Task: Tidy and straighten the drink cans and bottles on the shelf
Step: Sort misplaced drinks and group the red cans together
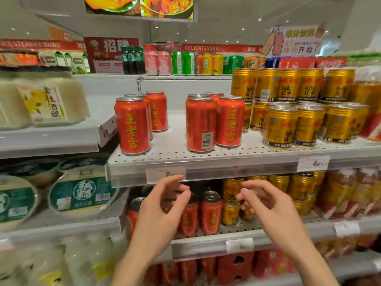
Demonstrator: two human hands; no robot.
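Note:
Red herbal-tea cans stand in two groups on a white perforated shelf (177, 157): a left group (133, 124) and a right group (214, 122), with a bare gap between them. In the right group the front-left can (201, 125) shows its barcode side. Gold cans (294, 108) are stacked two high to the right. My left hand (162, 205) and my right hand (266, 203) hover below the shelf's front edge, fingers apart and curled, holding nothing. More red cans (210, 215) and gold cans (231, 203) stand on the lower shelf behind my hands.
White jars (47, 100) sit on a shelf at left, with round green-lidded tubs (82, 193) below. Mixed bottles and cans (185, 62) line the top ledge. Red packs (237, 265) fill the bottom shelf. Price tags (313, 163) hang on the shelf rails.

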